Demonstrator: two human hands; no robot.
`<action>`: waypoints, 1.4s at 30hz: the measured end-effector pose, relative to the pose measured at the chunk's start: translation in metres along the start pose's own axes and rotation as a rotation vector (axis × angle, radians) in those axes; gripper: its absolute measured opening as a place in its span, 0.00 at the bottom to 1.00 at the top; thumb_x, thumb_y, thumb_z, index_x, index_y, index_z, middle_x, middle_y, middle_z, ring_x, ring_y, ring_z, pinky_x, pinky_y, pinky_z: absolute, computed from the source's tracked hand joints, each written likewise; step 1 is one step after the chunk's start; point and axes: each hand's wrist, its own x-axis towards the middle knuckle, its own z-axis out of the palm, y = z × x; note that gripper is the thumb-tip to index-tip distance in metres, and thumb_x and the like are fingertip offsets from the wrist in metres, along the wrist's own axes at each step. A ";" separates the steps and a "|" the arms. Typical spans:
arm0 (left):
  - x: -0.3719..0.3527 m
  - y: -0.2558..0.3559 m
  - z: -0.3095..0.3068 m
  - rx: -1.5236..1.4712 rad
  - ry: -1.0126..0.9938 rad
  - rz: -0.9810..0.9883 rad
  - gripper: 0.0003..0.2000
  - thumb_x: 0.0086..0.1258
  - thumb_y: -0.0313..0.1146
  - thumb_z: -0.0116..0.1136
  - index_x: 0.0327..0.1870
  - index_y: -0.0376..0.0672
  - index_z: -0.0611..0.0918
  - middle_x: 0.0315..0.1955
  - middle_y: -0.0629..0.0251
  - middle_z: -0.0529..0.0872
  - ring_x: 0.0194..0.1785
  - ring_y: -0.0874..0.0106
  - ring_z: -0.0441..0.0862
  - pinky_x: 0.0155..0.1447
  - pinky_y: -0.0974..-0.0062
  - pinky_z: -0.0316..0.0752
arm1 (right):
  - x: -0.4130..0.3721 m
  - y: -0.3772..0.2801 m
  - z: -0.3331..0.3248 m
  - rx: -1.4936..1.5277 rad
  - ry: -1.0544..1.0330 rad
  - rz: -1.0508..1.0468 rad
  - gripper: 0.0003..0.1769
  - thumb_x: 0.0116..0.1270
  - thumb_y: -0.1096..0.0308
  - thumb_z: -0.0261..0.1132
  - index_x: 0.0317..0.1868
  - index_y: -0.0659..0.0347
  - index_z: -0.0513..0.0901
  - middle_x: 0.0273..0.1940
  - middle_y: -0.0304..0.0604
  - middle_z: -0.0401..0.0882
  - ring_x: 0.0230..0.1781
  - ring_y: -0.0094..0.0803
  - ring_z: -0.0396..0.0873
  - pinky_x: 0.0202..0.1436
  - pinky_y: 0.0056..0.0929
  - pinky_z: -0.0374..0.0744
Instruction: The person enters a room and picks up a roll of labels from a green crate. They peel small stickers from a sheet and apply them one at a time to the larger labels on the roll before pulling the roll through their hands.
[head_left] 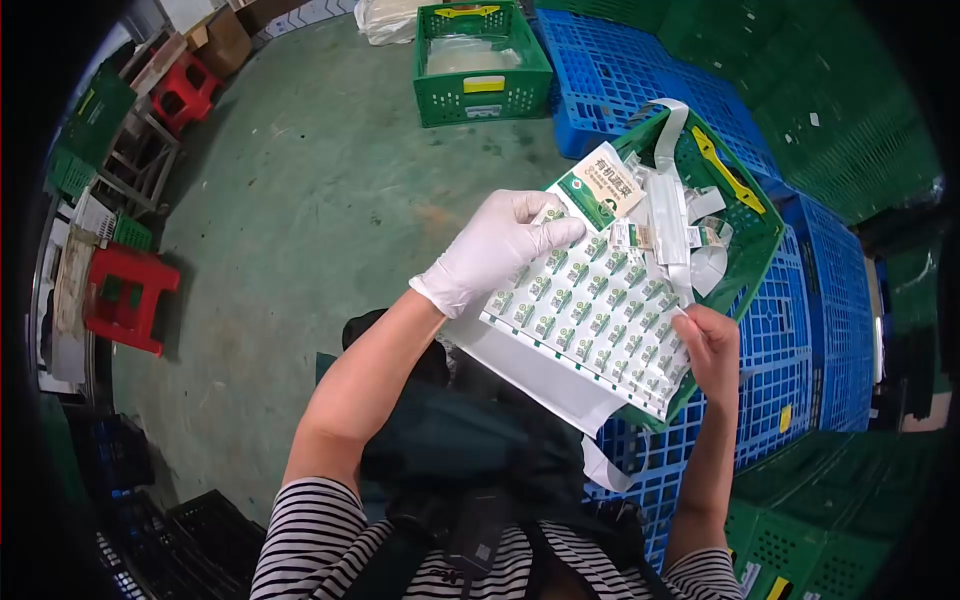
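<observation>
My left hand (495,245), in a white glove, is closed on the upper left edge of a sheet of small green-and-white stickers (600,315) printed with square codes. A green-and-cream printed label (602,188) with Chinese characters stands just beyond my left thumb, at the sheet's top edge. At the sheet's right edge, my bare right hand (712,350) pinches its border. A plain white sheet (530,375) hangs under the sticker sheet. Behind them, a green crate (755,235) holds white backing strips (668,215) and loose labels.
The green crate rests on blue plastic pallets (775,350). Another green crate (480,95) with clear plastic inside stands on the floor ahead. Red stools (130,295) and a cluttered bench line the left side. Green crates (830,530) are stacked at the lower right.
</observation>
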 end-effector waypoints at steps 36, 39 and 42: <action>0.000 -0.004 0.007 0.073 0.038 0.019 0.12 0.63 0.35 0.61 0.39 0.36 0.81 0.29 0.74 0.81 0.31 0.86 0.72 0.37 0.86 0.69 | 0.019 -0.033 0.024 -0.186 0.182 -0.173 0.22 0.53 0.72 0.67 0.50 0.61 0.74 0.50 0.46 0.72 0.48 0.41 0.74 0.47 0.33 0.74; 0.002 -0.009 0.004 0.077 0.042 0.028 0.12 0.63 0.35 0.61 0.40 0.35 0.81 0.30 0.74 0.82 0.32 0.86 0.73 0.38 0.85 0.70 | 0.026 -0.042 0.039 -0.408 0.181 -0.305 0.22 0.52 0.71 0.67 0.49 0.59 0.75 0.46 0.44 0.73 0.45 0.43 0.74 0.43 0.34 0.76; 0.001 -0.008 0.004 0.052 0.056 0.023 0.12 0.63 0.34 0.60 0.42 0.34 0.81 0.32 0.73 0.82 0.33 0.86 0.74 0.39 0.86 0.70 | 0.028 -0.042 0.051 -0.520 0.217 -0.341 0.21 0.51 0.71 0.68 0.47 0.58 0.76 0.44 0.42 0.74 0.43 0.39 0.75 0.42 0.34 0.76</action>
